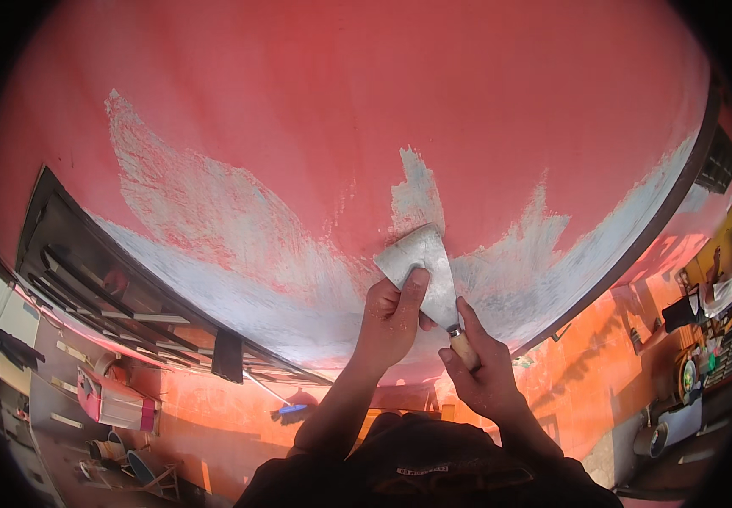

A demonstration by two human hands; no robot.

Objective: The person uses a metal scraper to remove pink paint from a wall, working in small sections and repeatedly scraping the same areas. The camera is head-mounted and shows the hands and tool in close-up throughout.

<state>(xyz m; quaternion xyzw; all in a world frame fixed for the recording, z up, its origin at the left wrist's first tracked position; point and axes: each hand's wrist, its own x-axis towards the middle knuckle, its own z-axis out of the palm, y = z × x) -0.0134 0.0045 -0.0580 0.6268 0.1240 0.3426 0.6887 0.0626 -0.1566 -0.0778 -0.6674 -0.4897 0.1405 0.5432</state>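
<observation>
Gripping the wooden handle [465, 350] of a scraper, the right hand [486, 372] has its fingers closed round the wood, the index finger stretched up beside the metal neck. The left hand [393, 328] has hold of the broad metal blade [434, 262], its thumb flat on the near face and its other fingers curled partly out of sight behind. The scraper is tilted, its wide edge up and to the left, at the foot of a narrow pale patch [417, 193] on a pink wall [535, 93]; whether the edge touches the wall, I cannot tell. Larger rough pale patches spread to both sides. At the left is a barred window [124, 292], with a dark cloth [228, 356] hanging near its lower end. Below lies an orange floor [205, 394], with a blue brush [290, 410] near the left forearm.
</observation>
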